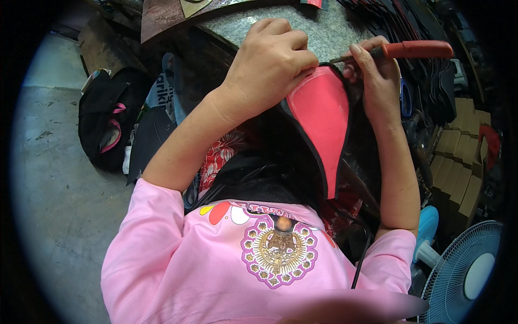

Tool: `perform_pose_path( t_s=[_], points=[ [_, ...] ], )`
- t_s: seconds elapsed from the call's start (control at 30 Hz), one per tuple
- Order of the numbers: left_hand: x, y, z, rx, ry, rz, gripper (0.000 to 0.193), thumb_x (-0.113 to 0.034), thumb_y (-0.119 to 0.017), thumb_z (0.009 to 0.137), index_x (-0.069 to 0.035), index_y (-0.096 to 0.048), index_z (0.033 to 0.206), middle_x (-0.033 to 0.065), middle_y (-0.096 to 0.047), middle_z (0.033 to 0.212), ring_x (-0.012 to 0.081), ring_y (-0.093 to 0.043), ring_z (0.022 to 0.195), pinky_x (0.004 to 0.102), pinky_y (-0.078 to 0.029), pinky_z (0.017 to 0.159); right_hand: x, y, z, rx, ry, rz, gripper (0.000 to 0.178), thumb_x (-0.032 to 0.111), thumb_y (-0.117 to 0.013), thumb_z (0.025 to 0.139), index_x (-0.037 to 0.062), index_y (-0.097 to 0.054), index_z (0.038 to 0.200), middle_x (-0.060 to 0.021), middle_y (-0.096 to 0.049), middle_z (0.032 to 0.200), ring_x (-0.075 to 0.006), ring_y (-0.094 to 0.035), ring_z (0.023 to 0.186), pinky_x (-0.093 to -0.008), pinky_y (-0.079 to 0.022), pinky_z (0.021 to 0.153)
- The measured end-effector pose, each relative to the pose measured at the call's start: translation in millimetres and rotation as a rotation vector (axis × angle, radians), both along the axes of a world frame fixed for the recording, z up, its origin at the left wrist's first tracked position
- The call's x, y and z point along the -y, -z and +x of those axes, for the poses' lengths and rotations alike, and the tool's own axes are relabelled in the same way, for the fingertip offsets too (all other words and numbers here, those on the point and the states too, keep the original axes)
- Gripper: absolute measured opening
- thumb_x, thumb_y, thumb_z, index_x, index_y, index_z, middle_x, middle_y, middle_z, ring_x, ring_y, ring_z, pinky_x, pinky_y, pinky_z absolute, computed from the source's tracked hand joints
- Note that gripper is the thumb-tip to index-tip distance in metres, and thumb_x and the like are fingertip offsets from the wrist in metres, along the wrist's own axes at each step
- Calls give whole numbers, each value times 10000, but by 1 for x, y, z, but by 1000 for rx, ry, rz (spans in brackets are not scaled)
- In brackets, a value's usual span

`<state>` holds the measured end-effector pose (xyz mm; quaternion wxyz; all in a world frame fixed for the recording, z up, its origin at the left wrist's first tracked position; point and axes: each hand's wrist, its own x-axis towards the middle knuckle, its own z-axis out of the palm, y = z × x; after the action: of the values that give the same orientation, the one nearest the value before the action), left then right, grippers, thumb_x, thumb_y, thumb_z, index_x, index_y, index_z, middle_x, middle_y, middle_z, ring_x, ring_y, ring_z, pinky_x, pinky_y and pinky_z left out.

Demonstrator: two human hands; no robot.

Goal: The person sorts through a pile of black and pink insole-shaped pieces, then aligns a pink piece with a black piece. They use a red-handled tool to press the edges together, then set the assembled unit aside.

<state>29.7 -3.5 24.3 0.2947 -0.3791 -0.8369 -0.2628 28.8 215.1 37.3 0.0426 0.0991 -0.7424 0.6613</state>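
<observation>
A pink-red teardrop-shaped panel with a black rim (322, 108) hangs over my lap, its narrow end pointing toward me. My left hand (275, 59) is closed on its wide far edge, fingers curled and partly hidden. In my right hand (376, 75), between thumb and fingers, is a red-handled screwdriver-like tool (418, 49). The handle points out to the right. Its thin dark shaft reaches left to the panel's far rim; whether the tip touches the rim or sits under it is too small to tell.
Beyond my hands is a speckled grey stone slab (237, 26), with a brown board (167, 21) at its left. Black strips (399, 21) are heaped at the far right. Stacked tan blocks (456, 156) and a fan (469, 270) stand at right. A black bag (108, 119) lies on the left floor.
</observation>
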Motion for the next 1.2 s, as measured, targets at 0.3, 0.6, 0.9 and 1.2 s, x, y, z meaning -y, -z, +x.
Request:
perform_pose_path(
  t_s=[0.3, 0.6, 0.9, 1.2],
  points=[
    [0, 0, 1, -8, 1, 2, 134, -163, -769, 767, -115, -729, 886, 36, -608, 825, 257, -579, 839, 399, -467, 840, 6, 8, -2, -224, -117, 145, 130, 90, -674, 968, 52, -557, 927, -4, -619, 692, -61, -631, 623, -194, -487, 559],
    [-1, 1, 2, 14, -18, 0, 137, -167, -768, 778, -112, -733, 899, 42, -608, 849, 262, -578, 859, 403, -467, 846, 9, 5, 0, -137, -118, 50, 144, 107, -661, 983, 50, -539, 931, 6, -612, 712, -51, -616, 610, -199, -479, 547],
    [-2, -2, 2, 39, -5, -17, 121, -154, -749, 797, -105, -726, 905, 48, -595, 838, 268, -573, 866, 403, -466, 852, 11, 5, -1, -115, -92, 22, 161, 112, -678, 973, 54, -532, 933, 9, -587, 701, -43, -597, 613, -193, -468, 540],
    [-2, -5, 3, 80, -16, -53, 122, -136, -728, 823, -84, -716, 932, 64, -597, 853, 276, -575, 893, 409, -461, 857, -28, -16, -1, -182, -156, 361, 154, 114, -705, 950, 39, -572, 963, 9, -620, 822, -60, -610, 741, -210, -494, 664]
  ],
)
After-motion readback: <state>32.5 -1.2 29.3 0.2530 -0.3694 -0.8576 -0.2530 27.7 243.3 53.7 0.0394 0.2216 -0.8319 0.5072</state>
